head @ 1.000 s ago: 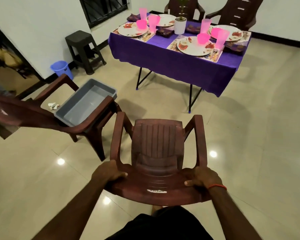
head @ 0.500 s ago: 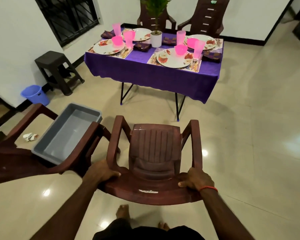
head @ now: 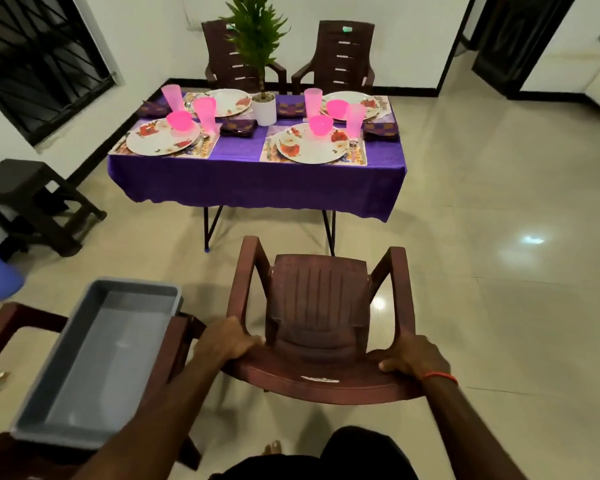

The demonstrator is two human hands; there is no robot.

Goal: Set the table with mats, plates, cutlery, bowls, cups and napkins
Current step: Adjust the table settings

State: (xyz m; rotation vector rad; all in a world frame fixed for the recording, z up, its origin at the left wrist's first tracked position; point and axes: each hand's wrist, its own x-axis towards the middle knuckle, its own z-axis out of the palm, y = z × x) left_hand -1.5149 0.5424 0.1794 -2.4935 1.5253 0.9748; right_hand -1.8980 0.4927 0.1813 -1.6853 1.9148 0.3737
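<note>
Both hands keep their hold on the brown plastic armchair (head: pixel 319 306). The left hand (head: pixel 229 341) is curled over the backrest's top edge at its 9 o'clock end, and the right hand (head: pixel 413 358) grips the 3 o'clock end. The purple-clothed tabletop (head: pixel 243 178) now looms larger than half a second ago and sits squarely at 12 o'clock. On it lie floral plates (head: pixel 310 147) on mats (head: pixel 359 155), with pink bowls (head: pixel 320 125), pink cups (head: pixel 355 120) and folded napkins (head: pixel 238 126) around a potted plant (head: pixel 264 109). The grey tub (head: pixel 94 368) has slid to 8 o'clock, and the dark stool (head: pixel 32 199) is now at 9 o'clock.
</note>
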